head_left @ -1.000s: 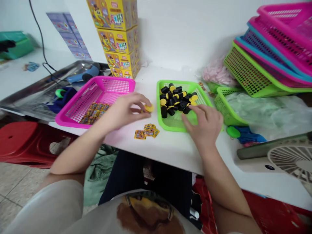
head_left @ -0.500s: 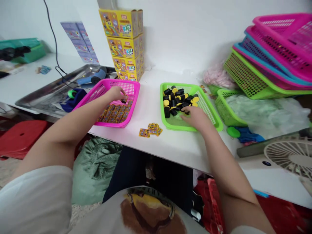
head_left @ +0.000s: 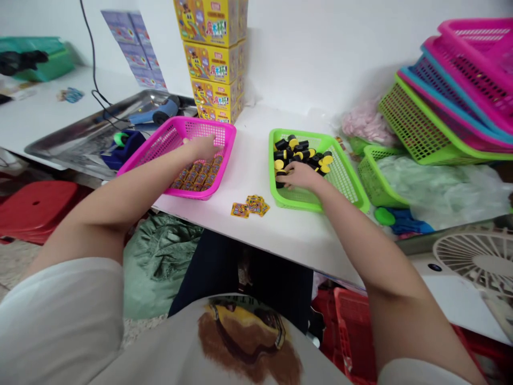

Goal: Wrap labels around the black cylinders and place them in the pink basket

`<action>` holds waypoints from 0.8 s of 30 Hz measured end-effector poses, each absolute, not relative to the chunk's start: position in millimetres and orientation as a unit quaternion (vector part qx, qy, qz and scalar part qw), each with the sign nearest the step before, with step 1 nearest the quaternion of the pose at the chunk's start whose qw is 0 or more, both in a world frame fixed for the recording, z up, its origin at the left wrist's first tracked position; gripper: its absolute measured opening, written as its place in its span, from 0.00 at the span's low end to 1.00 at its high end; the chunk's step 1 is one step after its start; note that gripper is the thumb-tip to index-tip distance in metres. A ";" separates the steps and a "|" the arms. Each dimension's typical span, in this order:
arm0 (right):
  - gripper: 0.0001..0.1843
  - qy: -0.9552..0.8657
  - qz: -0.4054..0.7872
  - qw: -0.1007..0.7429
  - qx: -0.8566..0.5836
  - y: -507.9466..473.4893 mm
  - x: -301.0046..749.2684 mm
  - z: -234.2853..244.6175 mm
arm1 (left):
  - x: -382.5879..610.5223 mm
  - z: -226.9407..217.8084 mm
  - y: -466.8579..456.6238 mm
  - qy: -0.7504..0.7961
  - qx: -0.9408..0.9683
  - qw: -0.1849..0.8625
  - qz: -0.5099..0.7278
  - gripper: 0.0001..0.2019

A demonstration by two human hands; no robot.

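You see a pink basket holding rows of small orange pieces, and to its right a green basket with black-and-yellow caps piled at its far end.

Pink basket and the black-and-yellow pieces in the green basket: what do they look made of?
Pink basket: moulded plastic by the look, glossy, with a see-through mesh grid. Black-and-yellow pieces: probably hard plastic, smooth, uniform in shape; too small to be sure.

White short-sleeved shirt with brown print; bare forearms.
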State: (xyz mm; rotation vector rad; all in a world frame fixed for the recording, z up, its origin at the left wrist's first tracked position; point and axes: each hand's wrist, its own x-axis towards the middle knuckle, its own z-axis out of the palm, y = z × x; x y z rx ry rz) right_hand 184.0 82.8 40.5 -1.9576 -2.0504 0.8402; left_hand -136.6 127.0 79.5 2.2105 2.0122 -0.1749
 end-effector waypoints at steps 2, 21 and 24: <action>0.21 -0.670 0.310 0.125 -0.663 78.0 194.4 40.0 | -117.0 85.2 92.6 0.626 0.774 0.042 0.085 0.32; 0.23 -0.639 0.054 0.447 -0.624 9.1 256.0 15.9 | -43.9 21.4 19.2 0.517 0.842 0.155 -0.017 0.17; 0.21 -0.641 0.062 0.459 -0.612 8.2 256.3 14.3 | -47.2 35.6 7.9 0.523 0.840 0.145 0.002 0.12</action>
